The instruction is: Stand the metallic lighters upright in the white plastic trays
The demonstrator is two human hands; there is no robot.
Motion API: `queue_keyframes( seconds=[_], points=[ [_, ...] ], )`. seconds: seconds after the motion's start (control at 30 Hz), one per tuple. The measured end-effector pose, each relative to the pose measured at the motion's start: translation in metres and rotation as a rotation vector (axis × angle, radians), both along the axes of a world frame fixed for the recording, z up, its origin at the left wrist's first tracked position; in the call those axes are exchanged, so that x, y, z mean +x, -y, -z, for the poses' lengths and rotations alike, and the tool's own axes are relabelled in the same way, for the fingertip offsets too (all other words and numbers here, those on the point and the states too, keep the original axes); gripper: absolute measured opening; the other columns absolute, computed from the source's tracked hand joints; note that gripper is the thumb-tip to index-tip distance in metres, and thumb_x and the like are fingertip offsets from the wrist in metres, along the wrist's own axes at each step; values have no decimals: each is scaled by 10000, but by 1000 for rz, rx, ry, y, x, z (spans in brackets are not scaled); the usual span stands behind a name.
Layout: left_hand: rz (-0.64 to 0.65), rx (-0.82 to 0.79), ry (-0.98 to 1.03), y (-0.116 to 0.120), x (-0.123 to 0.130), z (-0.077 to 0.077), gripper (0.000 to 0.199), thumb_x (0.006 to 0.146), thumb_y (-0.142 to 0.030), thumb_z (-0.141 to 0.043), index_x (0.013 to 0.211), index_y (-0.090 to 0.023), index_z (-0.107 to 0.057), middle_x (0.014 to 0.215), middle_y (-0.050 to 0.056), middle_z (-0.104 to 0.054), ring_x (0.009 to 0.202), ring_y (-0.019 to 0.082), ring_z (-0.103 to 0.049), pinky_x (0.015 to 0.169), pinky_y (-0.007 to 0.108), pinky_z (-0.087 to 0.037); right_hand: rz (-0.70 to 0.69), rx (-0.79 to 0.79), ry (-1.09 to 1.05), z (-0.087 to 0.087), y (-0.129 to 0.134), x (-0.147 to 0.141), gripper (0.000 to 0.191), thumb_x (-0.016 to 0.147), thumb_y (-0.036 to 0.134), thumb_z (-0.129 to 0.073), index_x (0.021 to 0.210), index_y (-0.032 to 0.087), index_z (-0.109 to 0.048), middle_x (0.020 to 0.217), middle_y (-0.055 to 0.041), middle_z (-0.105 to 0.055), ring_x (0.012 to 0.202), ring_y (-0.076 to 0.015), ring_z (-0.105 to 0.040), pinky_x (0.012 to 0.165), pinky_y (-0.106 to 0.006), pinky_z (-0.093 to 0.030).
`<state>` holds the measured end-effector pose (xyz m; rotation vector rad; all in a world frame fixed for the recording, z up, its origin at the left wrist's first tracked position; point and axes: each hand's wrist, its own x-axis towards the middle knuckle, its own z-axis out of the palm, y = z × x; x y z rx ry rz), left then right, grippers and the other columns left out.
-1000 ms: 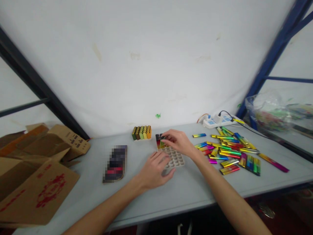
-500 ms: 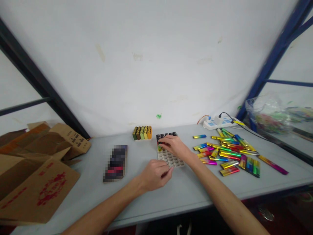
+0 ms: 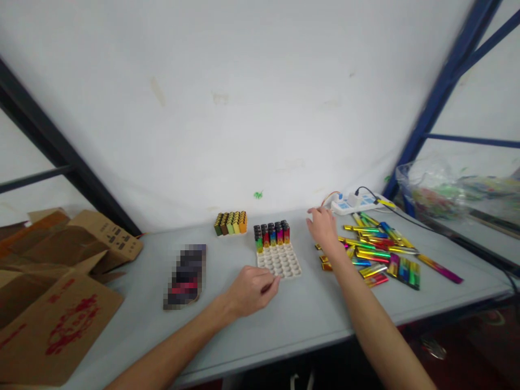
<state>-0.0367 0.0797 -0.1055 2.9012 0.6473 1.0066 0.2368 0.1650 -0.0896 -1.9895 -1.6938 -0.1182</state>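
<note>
A white tray with round pockets (image 3: 278, 262) lies at mid-table, its far rows holding upright lighters with black tops and shiny coloured bodies (image 3: 273, 237). My left hand (image 3: 252, 290) rests at the tray's near edge, fingers curled together; whatever they may grip is hidden. To the right of the tray, my right hand (image 3: 323, 226) is over the table beside a loose pile of shiny lighters (image 3: 374, 252). Its visible fingertips are apart, with nothing seen between them.
A block of green and yellow lighters (image 3: 231, 223) stands behind the tray. A blurred dark object (image 3: 186, 276) and open cardboard boxes (image 3: 77, 319) are on the left. At the back right are a power strip (image 3: 353, 203) with a cable and a clear plastic bag (image 3: 434, 189).
My right hand has left the lighters in the tray and moved right, and its fingertips now show apart. My left hand remains at the tray's near edge. The view has shifted slightly.
</note>
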Motion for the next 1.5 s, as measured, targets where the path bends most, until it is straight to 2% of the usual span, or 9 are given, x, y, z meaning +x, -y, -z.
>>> queue_keyframes(
  seconds=[0.1,0.2,0.33,0.5,0.73,0.97,1.13,1.3,1.5],
  points=[
    [-6,-8,7,0,0,-2,419,1008,-181,-464,589,-189,-469,515,-42,-454,469,102,-401,525,258,-309,96,-164,23,17,-2,23,338,911,150,-519,1199,167,-694,1279,-244,-623,1236,-401,-556,1012,-582,-421],
    [-7,-16,4,0,0,-3,417,1008,-179,-460,591,-190,-466,518,-44,-447,474,104,-398,529,261,-312,45,-224,20,26,-5,33,306,885,95,-510,1088,143,-735,1083,-219,-711,1115,-340,-647,983,-486,-466],
    [-13,-14,5,0,0,-3,426,1014,-184,-447,588,-190,-463,521,-45,-442,476,103,-390,531,267,-310,11,-249,16,24,-9,28,245,875,157,-588,1069,176,-738,1093,-174,-725,1127,-295,-648,979,-394,-473],
    [-9,-22,9,-1,0,-3,426,1016,-191,-448,590,-189,-468,520,-46,-440,476,103,-382,534,268,-308,32,-259,-17,19,-6,18,193,884,293,-665,997,151,-728,1084,-211,-701,1092,-354,-650,958,-521,-451],
    [0,-20,7,0,0,-3,400,1008,-172,-466,608,-187,-482,529,-47,-448,482,105,-391,538,267,-316,-186,-9,-60,-5,-5,-1,302,1041,338,-447,1193,158,-635,1111,-149,-682,1089,-240,-622,932,-330,-457],
    [-18,-3,-13,-2,-1,0,403,1021,-184,-457,620,-184,-495,541,-38,-481,493,108,-436,550,274,-315,-589,328,-288,-30,13,-32,412,1078,406,-347,1292,191,-626,958,-73,-705,862,-194,-665,850,-304,-487],
    [-13,11,-19,-3,-1,3,405,1025,-185,-459,623,-182,-509,550,-33,-506,493,108,-450,549,279,-315,-703,382,-251,-35,22,-44,371,1059,319,-400,1343,184,-596,1056,-103,-670,936,-202,-642,872,-321,-487],
    [3,-2,-11,-3,-1,2,406,1021,-172,-468,617,-180,-514,536,-34,-510,488,108,-446,542,278,-310,-694,344,-375,-39,28,-47,244,967,374,-620,1119,186,-654,705,27,-613,594,-124,-545,599,-232,-422],
    [10,-9,-9,-3,0,2,405,1013,-166,-479,610,-181,-511,535,-34,-515,491,111,-448,532,287,-294,-753,307,-387,-40,31,-51,198,918,384,-695,965,192,-705,660,34,-599,603,-115,-537,595,-219,-405]
  ],
)
